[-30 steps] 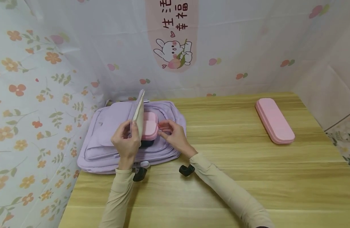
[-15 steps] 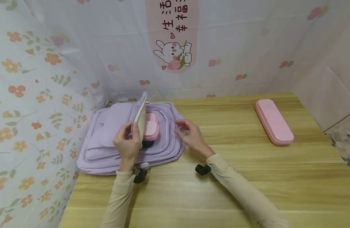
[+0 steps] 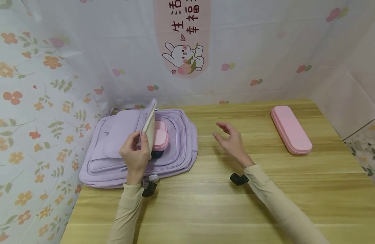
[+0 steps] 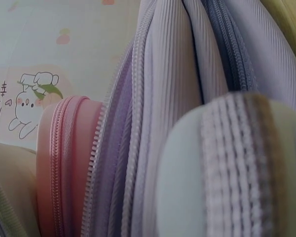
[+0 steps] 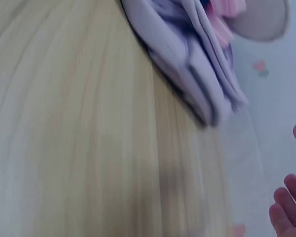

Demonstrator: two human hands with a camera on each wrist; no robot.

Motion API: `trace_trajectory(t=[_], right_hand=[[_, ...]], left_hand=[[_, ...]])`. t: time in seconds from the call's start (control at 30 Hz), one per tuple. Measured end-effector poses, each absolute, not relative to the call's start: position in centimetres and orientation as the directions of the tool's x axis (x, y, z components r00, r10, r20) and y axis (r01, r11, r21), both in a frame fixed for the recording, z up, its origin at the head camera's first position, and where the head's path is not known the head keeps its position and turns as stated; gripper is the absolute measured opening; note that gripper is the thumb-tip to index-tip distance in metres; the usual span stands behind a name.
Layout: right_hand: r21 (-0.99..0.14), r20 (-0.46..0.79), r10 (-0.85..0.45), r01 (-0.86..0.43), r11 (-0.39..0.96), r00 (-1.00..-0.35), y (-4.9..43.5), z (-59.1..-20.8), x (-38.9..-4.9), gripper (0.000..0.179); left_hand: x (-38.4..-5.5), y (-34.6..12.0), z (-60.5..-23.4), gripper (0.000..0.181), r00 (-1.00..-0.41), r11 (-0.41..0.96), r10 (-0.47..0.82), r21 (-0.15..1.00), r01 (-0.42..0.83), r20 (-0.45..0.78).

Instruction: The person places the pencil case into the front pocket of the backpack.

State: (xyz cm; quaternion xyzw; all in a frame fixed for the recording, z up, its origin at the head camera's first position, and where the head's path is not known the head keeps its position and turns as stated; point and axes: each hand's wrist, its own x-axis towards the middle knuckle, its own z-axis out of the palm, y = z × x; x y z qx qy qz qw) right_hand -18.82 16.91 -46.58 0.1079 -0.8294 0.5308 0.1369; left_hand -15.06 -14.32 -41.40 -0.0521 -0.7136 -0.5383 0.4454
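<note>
A lilac backpack (image 3: 114,132) lies on its back at the table's left. My left hand (image 3: 134,151) grips the edge of its raised front panel (image 3: 149,125), which is cream on the inside. Behind that panel, pink cases (image 3: 161,138) sit in the opened pocket above a dark item (image 3: 157,154) that is mostly hidden. A pink case with a zip (image 4: 45,168) shows beside the backpack's zip teeth in the left wrist view. My right hand (image 3: 234,141) hovers over the table, fingers loosely bent and holding nothing, between the backpack and a long pink pencil case (image 3: 291,130).
The wood-grain table (image 3: 205,206) extends across the front and right. A printed cloth (image 3: 245,44) hangs along its back edge, and a floral cloth (image 3: 32,135) hangs at the left. A small pale tag (image 3: 153,177) sticks out at the backpack's near side.
My right hand has moved right, from the pink cases in the backpack past its edge and out over the table. My left hand stays on the raised panel.
</note>
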Motion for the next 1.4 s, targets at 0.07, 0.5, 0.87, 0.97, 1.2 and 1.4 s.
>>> trace_trajectory(t=[0.07,0.5,0.87,0.97,1.2,1.4], right_hand=[[-0.845,0.339,-0.006,-0.307,0.437,-0.941,18.2,-46.6,-18.7,0.044],[-0.838,0.295,0.273,-0.110,0.535,-0.916,26.8,-46.7,-17.8,0.054],[-0.748,0.212,0.410,0.123,0.653,-0.887,33.0,-46.3,-15.5,0.068],[-0.739,0.226,0.457,0.154,0.656,-0.860,34.0,-46.7,-15.0,0.068],[-0.733,0.211,0.532,0.228,0.641,-0.820,35.7,-47.8,-14.0,0.068],[-0.722,0.126,0.554,0.307,0.620,-0.823,36.4,-48.2,-13.7,0.078]], left_hand=[[-14.7,-14.0,-40.8,0.008,-0.600,0.412,-0.403,0.723,0.555,0.691],[-14.2,-13.6,-40.0,0.009,-0.599,0.413,-0.392,0.716,0.563,0.698],[-14.1,-13.5,-39.8,0.008,-0.591,0.435,-0.389,0.706,0.558,0.707],[-14.1,-13.6,-39.8,0.008,-0.588,0.442,-0.390,0.704,0.556,0.709],[-14.1,-13.6,-39.9,0.009,-0.595,0.442,-0.378,0.703,0.557,0.710],[-14.1,-13.6,-40.0,0.010,-0.603,0.437,-0.384,0.713,0.548,0.699]])
